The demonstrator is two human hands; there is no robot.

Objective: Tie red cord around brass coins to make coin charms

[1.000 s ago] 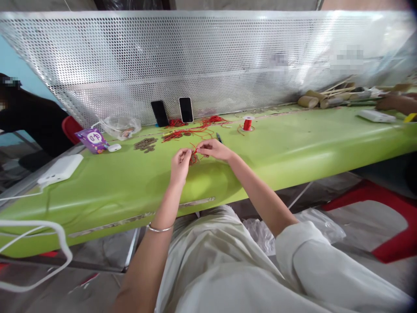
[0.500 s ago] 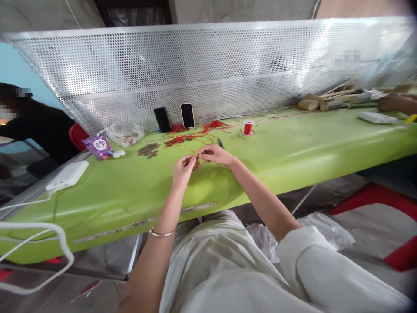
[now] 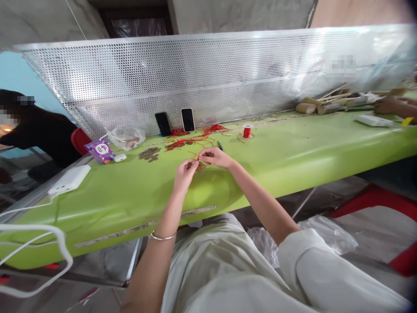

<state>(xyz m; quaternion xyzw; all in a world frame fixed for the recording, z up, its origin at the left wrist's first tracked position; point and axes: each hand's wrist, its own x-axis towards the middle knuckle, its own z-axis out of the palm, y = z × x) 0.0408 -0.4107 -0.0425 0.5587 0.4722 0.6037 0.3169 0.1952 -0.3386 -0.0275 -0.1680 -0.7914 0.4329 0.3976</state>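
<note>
Both my hands meet above the near part of the green table, pinching a thin red cord (image 3: pixel 193 153). The fingertips of my left hand (image 3: pixel 185 172) close on the cord from the left. My right hand (image 3: pixel 215 157) grips it from the right, its thumb and forefinger almost touching the left ones. Just below the fingers hangs or lies a small reddish-brown piece (image 3: pixel 201 166), partly hidden; I cannot make out its details. Behind my hands are a heap of red cords (image 3: pixel 182 141), a pile of brown coin-like discs (image 3: pixel 150 154) and a dark pen (image 3: pixel 220 146).
A red thread spool (image 3: pixel 247 131) stands right of centre. Two phones (image 3: pixel 187 120) lean against the perforated metal screen (image 3: pixel 211 74). A purple packet (image 3: pixel 100 151), white power bank (image 3: pixel 70 179) and clear bag (image 3: pixel 127 138) sit left. Bamboo pieces (image 3: pixel 306 108) and another person's hand (image 3: pixel 392 107) are right.
My fingers have drawn slightly closer together round the cord, and the reddish-brown piece below shows more. The whole view has shifted a little, with the scene sitting lower.
</note>
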